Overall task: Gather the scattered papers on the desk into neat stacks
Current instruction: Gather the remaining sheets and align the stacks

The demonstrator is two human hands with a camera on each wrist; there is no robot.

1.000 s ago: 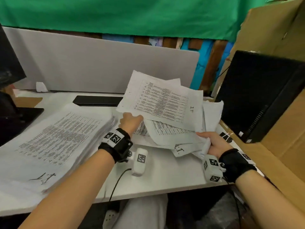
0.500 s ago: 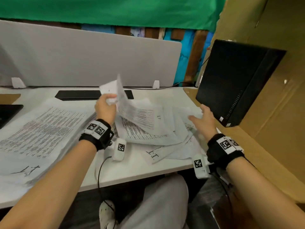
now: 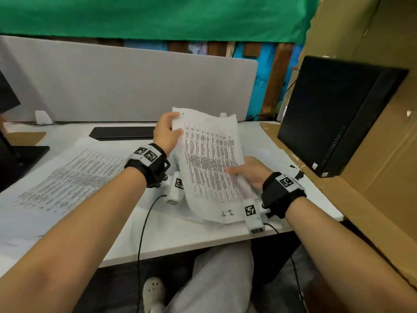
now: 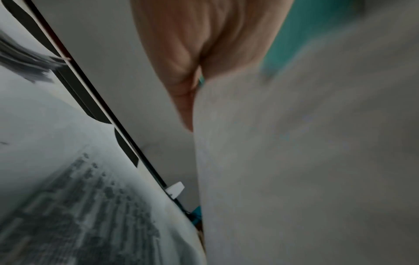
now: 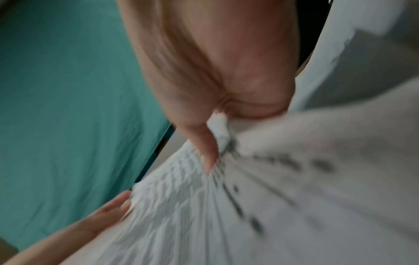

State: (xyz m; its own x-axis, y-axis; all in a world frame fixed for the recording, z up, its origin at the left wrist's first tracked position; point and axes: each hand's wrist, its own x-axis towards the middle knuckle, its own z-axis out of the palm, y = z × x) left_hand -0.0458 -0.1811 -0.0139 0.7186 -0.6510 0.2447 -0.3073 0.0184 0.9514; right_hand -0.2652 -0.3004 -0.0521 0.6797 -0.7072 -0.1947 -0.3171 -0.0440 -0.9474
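Curling limply, the printed, crumpled papers [image 3: 209, 163] hang pinched between left hand [image 3: 165, 132] and right hand [image 3: 252, 172] fingers.

A bundle of printed papers [image 3: 209, 163] is held raised and curling above the desk [image 3: 185, 236], beside a big flat stack [image 3: 56, 186].

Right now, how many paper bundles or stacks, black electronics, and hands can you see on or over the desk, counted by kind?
Printed white paper piles: 2, the large flat stack on the desk and the bundle held up
Black electronics: 2, the flat black keyboard and the black computer tower
Hands: 2, left hand and right hand, both gripping the bundle
Total: 6
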